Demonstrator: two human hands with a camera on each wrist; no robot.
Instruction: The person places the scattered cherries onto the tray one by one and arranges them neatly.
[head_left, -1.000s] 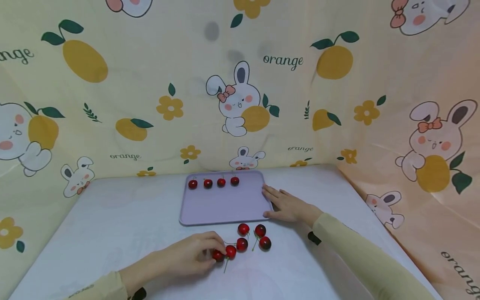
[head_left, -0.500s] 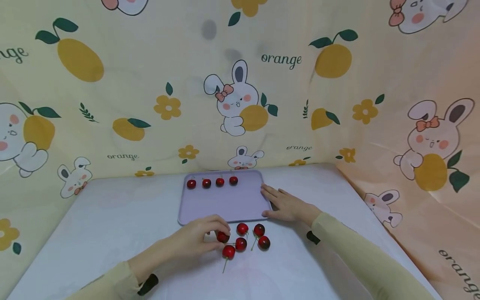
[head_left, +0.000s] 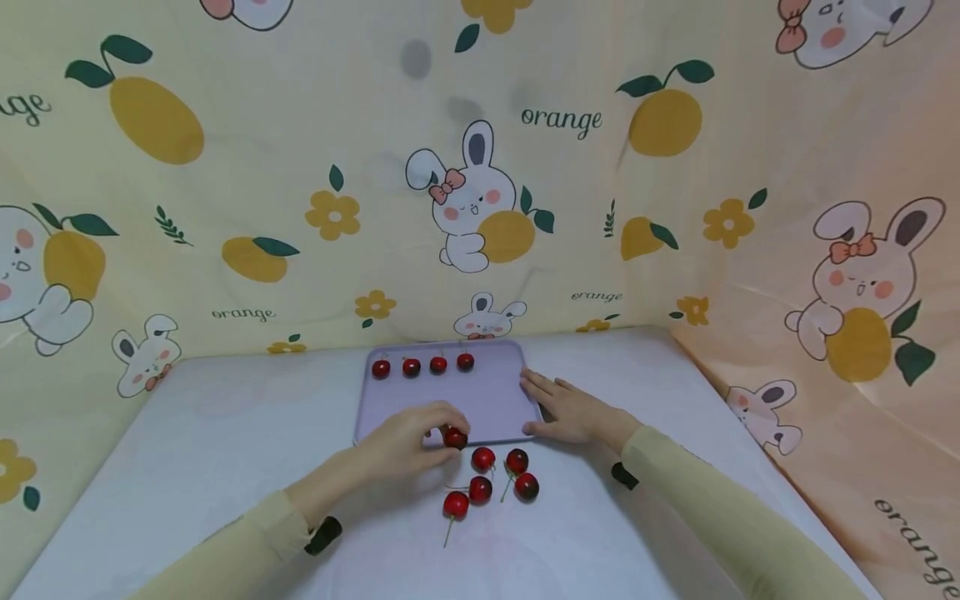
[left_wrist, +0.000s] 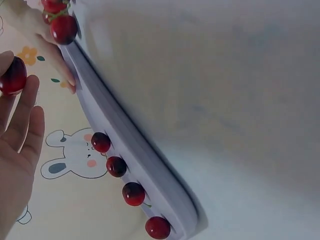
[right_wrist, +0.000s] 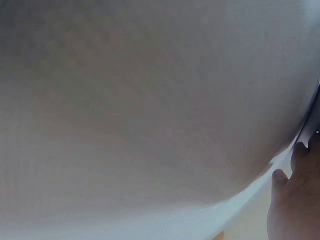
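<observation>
My left hand (head_left: 405,442) pinches a dark red cherry (head_left: 454,438) between thumb and fingertips, over the front edge of a lilac tray (head_left: 487,404). In the left wrist view the held cherry (left_wrist: 13,76) shows between the thumb and fingers. Four-sided and shallow, the tray bears a row of several cherries along its back edge, the rightmost cherry (head_left: 465,362) near the middle. My right hand (head_left: 573,414) rests with straight fingers on the tray's right edge. Only part of the right hand (right_wrist: 297,200) appears in the right wrist view.
Several cherries with green stems lie loose on the white table (head_left: 600,533) in front of the tray, among them a front cherry (head_left: 455,505) and a right cherry (head_left: 527,487). A printed cloth (head_left: 360,150) with rabbits and oranges hangs behind the table.
The left hand has lifted a cherry from the left of the loose group and carried it forward and slightly right to the tray's front edge. The right hand has stayed at the tray.
</observation>
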